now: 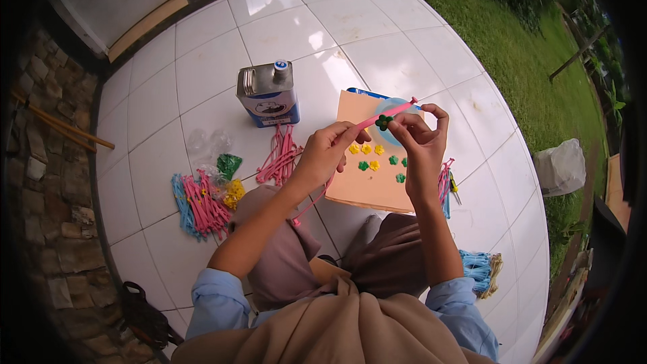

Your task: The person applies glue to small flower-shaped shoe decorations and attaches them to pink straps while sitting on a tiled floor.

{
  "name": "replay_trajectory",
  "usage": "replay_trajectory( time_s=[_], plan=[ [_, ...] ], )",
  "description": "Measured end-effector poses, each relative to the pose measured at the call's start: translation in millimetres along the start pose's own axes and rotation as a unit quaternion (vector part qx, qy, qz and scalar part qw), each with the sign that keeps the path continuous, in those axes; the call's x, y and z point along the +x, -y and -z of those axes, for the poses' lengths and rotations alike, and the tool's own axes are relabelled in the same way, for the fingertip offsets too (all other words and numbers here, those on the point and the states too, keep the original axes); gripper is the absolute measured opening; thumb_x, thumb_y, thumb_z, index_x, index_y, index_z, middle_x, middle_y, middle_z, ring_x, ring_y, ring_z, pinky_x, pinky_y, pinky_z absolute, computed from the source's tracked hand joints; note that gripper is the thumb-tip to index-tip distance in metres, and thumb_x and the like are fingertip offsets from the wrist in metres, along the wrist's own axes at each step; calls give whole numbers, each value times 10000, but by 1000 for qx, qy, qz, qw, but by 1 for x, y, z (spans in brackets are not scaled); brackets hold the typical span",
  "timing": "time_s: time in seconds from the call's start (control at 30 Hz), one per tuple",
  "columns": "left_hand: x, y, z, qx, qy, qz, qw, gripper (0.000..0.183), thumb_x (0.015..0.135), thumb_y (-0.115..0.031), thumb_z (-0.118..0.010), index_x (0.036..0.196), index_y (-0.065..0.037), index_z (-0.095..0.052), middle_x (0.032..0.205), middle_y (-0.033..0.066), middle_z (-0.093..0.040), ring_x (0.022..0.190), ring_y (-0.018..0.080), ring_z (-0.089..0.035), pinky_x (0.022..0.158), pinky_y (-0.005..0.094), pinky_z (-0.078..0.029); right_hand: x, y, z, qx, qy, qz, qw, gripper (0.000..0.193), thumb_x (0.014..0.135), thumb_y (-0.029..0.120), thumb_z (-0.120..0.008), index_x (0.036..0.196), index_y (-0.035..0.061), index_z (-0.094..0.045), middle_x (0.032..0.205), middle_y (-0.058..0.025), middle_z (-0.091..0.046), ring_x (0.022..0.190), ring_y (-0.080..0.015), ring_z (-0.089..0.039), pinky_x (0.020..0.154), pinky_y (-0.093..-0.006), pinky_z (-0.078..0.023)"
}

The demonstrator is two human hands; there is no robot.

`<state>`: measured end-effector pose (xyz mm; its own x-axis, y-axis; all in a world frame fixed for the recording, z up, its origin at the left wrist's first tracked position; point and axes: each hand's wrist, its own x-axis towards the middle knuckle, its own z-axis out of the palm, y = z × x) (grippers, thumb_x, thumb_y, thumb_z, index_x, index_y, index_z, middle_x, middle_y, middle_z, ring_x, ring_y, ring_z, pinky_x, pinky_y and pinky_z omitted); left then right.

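Note:
My left hand [322, 155] is closed on a long pink strap [368, 123] with small knobs at its ends. One end of the strap slants up to the right, and the other hangs toward my knee. My right hand [424, 145] pinches a small dark green plastic flower [384, 123] between thumb and finger, against the strap. Both hands are above a peach-coloured board [357, 185]. Yellow flowers [366, 149] and green flowers [393, 160] lie spread on it. Partly behind my hands is a round, light blue dish [384, 106].
A rectangular metal can [273, 101] stands left of the board. Pink straps [280, 155], a strap bundle [205, 205], yellow flowers [234, 194] and a green-filled bag [228, 165] lie at left. Scissors [455, 190] and blue straps [475, 269] lie at right on the white tiles [397, 54].

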<state>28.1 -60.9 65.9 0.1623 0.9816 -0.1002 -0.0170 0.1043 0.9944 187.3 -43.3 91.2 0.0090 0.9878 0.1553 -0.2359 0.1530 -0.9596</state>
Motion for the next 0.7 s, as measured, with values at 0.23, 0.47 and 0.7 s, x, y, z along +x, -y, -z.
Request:
replay_trajectory(
  time_s=[0.23, 0.47, 0.7],
  plan=[
    [-2, 3, -11, -27, -32, -56, 998, 255, 961, -209, -427, 991, -22, -596, 722, -21, -492, 421, -11, -366, 405, 147, -313, 1, -4, -1, 54, -22, -90, 994, 503, 750, -4, -676, 1083, 73, -307, 826, -109, -635, 812, -154, -596, 785, -278, -433],
    [-4, 6, -10, 8, -60, -50, 997, 220, 952, -226, -452, 1014, -66, -589, 646, -52, -434, 427, -18, -335, 368, 155, -265, 2, -11, -3, 43, -7, -84, 995, 481, 751, -9, -673, 1056, 78, -312, 814, -109, -640, 772, -147, -601, 758, -262, -438],
    [-4, 6, -10, 94, -87, -73, 989, 210, 925, -194, -486, 944, -1, -567, 607, 77, -489, 559, 94, -447, 529, 259, -392, 2, -13, -2, 28, 4, -87, 996, 477, 747, -16, -677, 1045, 79, -317, 788, -100, -641, 730, -125, -589, 699, -251, -433]
  ],
)
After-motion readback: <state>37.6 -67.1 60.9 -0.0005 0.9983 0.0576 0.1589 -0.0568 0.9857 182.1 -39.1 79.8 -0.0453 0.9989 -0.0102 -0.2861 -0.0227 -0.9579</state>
